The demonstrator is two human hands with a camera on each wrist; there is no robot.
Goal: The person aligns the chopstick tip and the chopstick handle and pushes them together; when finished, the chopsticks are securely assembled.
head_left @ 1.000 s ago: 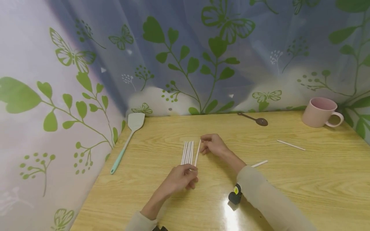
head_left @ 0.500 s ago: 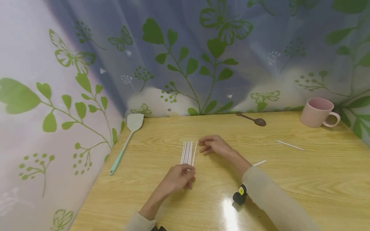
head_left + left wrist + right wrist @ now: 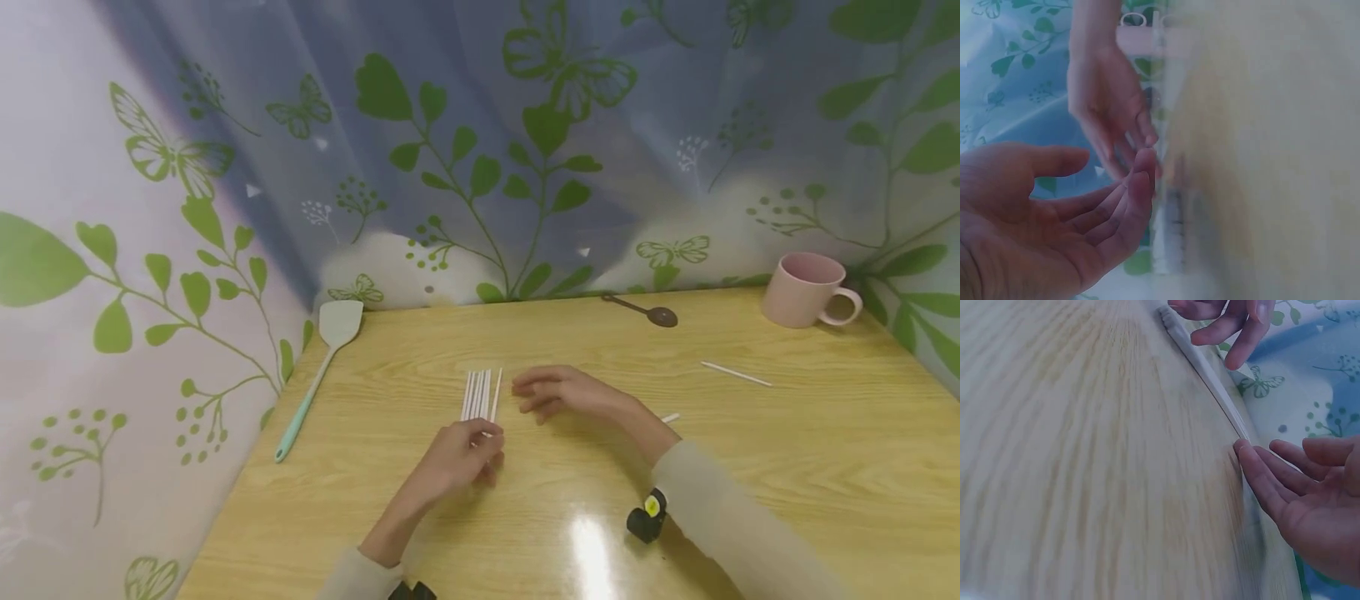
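Observation:
Several thin white sticks [image 3: 475,396] lie side by side on the wooden table in the head view. At their right edge, one more white stick [image 3: 497,393] lies at a slight angle. My left hand [image 3: 459,458] is at the near ends of the sticks, covering them; in the left wrist view its thumb stands apart from loosely bent fingers. To the right of the sticks, my right hand [image 3: 566,392] hovers with relaxed, spread fingers and holds nothing. The right wrist view shows the sticks [image 3: 1204,369] stretching between both hands.
On the right lie a loose white stick [image 3: 736,373] and another white stick [image 3: 671,418], partly hidden by the right forearm. Farther back are a brown spoon [image 3: 662,317] and a pink mug [image 3: 801,292]. A spatula [image 3: 306,408] lies left, near the patterned curtain [image 3: 450,275].
My right hand has let go of the rightmost stick and drawn away to the right, its fingers loosening. That stick now lies closer to the row. The left hand stays at the near ends.

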